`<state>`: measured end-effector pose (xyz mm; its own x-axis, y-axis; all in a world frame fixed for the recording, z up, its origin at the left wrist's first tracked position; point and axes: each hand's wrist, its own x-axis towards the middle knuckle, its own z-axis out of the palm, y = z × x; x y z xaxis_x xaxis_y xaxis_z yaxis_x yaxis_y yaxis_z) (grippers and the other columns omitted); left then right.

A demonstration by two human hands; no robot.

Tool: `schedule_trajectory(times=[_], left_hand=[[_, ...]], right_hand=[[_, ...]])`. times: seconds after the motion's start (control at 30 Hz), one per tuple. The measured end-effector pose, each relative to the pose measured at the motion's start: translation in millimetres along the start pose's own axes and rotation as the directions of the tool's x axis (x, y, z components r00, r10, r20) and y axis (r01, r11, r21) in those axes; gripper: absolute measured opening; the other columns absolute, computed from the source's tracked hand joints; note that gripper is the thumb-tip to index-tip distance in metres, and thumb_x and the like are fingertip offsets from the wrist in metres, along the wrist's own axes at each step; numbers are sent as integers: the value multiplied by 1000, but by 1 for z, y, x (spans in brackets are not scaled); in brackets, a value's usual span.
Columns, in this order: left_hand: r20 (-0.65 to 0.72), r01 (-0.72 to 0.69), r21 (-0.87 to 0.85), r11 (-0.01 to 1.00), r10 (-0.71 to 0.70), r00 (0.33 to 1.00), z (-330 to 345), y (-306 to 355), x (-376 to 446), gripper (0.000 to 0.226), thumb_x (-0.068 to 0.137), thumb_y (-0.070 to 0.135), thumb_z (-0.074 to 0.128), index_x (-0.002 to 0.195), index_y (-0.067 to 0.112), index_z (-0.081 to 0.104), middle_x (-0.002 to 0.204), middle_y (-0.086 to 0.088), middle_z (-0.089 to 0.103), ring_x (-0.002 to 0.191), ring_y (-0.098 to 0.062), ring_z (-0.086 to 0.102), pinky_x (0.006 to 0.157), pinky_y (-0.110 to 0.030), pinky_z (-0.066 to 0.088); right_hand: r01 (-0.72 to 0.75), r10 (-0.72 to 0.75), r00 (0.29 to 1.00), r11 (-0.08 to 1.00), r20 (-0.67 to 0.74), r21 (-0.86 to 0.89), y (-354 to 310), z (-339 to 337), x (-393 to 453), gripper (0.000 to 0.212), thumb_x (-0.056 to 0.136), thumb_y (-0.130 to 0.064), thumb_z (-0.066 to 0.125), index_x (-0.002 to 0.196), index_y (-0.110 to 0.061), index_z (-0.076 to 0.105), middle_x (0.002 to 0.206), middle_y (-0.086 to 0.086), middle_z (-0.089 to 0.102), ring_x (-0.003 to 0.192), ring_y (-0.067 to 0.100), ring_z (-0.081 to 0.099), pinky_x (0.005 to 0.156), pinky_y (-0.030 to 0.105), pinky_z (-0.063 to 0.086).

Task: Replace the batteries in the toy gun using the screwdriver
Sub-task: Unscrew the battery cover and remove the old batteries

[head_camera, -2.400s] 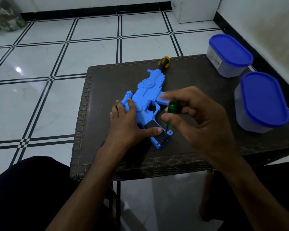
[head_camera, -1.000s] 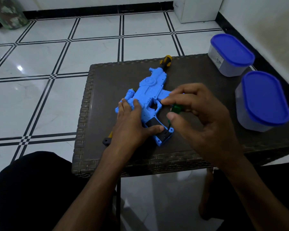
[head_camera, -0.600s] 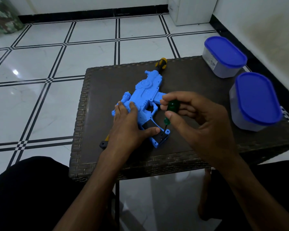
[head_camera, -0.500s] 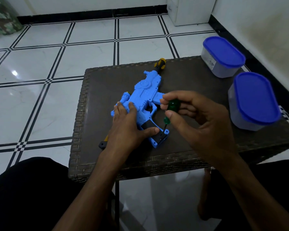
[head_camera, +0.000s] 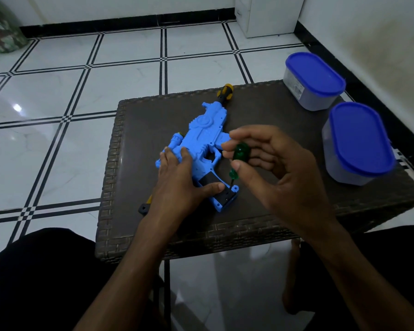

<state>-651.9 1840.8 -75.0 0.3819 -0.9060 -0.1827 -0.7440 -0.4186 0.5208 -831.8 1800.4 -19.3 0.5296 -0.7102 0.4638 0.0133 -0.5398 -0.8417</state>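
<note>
A blue toy gun [head_camera: 204, 137] lies flat on a dark wicker table [head_camera: 261, 115], its black battery cover [head_camera: 221, 191] in the grip nearest me. My left hand [head_camera: 179, 182] presses flat on the gun's body, thumb on the black cover. My right hand [head_camera: 280, 168] pinches the green handle of a small screwdriver [head_camera: 240, 152] between thumb and fingers. The screwdriver stands nearly upright with its tip down at the cover near the grip's end.
Two clear containers with blue lids [head_camera: 313, 80] [head_camera: 359, 142] stand at the table's right side. A yellow-and-black screwdriver handle [head_camera: 225, 90] lies past the gun's muzzle. Another dark-and-yellow tool end [head_camera: 145, 206] pokes out beside my left wrist. White tiled floor surrounds the table.
My right hand's fingers have shifted round the green handle while the screwdriver stays on the grip. My left hand keeps pressing the gun, which has barely moved.
</note>
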Motion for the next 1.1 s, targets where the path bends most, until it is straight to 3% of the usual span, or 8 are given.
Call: schedule_trajectory(times=[0.2,0.37,0.53,0.63,0.73,0.83,0.97,1.1], left_hand=[[-5,-10,0,1000,10,1000,0,-1,1,115,70,62,66,155,12,7,161,-20,-11,149,-29,-15,122,-46,9],[-5,-8,-8,1000,8,1000,0,-2,0,115,71,63,68,155,13,7,162,-17,-11,149,-27,-14,121,-48,12],[-12,-15,-11,1000,14,1000,2,-3,2,116,71,62,70,155,13,6,161,-18,-12,149,-27,-16,122,-46,9],[-8,-28,-29,999,27,1000,2,-4,4,112,70,60,68,156,16,11,161,-21,-10,149,-30,-16,122,-46,6],[2,-29,-14,999,29,1000,2,-4,4,111,71,58,65,155,13,10,160,-22,-10,148,-32,-16,122,-45,6],[-34,-34,-5,999,34,999,4,-6,4,114,72,60,69,155,11,8,161,-20,-8,149,-29,-12,121,-47,11],[-37,-45,-18,999,45,998,6,-9,7,117,68,65,69,154,11,12,160,-21,-2,150,-28,-8,120,-48,16],[-36,-64,-41,997,63,997,5,-10,8,112,62,68,62,153,16,22,157,-24,7,148,-33,-3,119,-51,17]], right_hand=[[65,-59,993,996,100,-53,1,2,1,30,85,5,68,114,-5,68,123,4,65,118,15,63,93,30,54],[135,-134,991,985,17,-109,2,3,6,17,82,-1,77,99,-4,73,98,8,64,91,18,66,80,31,55],[25,-16,990,998,139,-62,-2,1,2,34,94,10,51,123,-4,62,121,2,68,116,7,64,97,22,50],[77,-58,986,990,159,-120,-5,4,1,28,91,2,57,116,-5,67,122,3,66,120,9,59,98,23,48],[136,-114,988,963,105,-231,-5,3,4,24,84,-19,75,105,-8,73,106,6,62,101,14,62,86,25,51],[141,-127,989,960,73,-241,-2,2,4,25,83,-11,76,108,-8,73,98,4,63,91,13,64,80,25,52],[47,-31,991,992,129,-117,-5,0,3,36,89,6,64,121,-10,63,111,-1,70,109,7,65,94,21,52],[145,-116,981,971,158,-191,-6,1,3,29,87,-3,67,116,-8,69,120,4,64,117,11,59,99,25,48]])
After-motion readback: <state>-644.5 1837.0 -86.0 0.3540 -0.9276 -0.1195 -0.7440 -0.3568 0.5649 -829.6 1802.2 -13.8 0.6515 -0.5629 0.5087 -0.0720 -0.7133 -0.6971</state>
